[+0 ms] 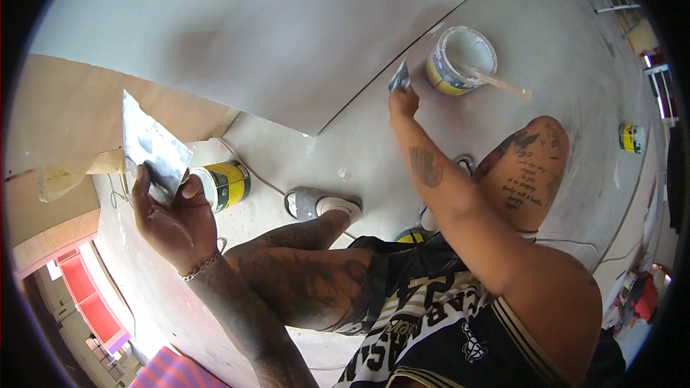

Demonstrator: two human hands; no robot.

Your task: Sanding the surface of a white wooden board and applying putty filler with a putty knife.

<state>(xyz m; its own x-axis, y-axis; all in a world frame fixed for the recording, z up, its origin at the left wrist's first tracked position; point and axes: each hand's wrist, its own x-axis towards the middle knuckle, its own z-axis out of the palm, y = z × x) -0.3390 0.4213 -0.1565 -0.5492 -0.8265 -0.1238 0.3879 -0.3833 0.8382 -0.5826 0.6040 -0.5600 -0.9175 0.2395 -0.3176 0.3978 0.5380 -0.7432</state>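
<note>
A broad metal plaster blade [153, 145] was gripped upright in the closed left hand [172, 219] at the near left, just beside a yellow can [226, 185] on the floor [546, 36], so the can could be knocked over by a careless swing. Farther off, a small putty knife [399, 77] was pinched in the closed right hand [403, 103], near the open white paint bucket [460, 59] holding a stick [496, 82]; the bucket might be tipped, and paint spilled, by a nudge of that stick.
</note>
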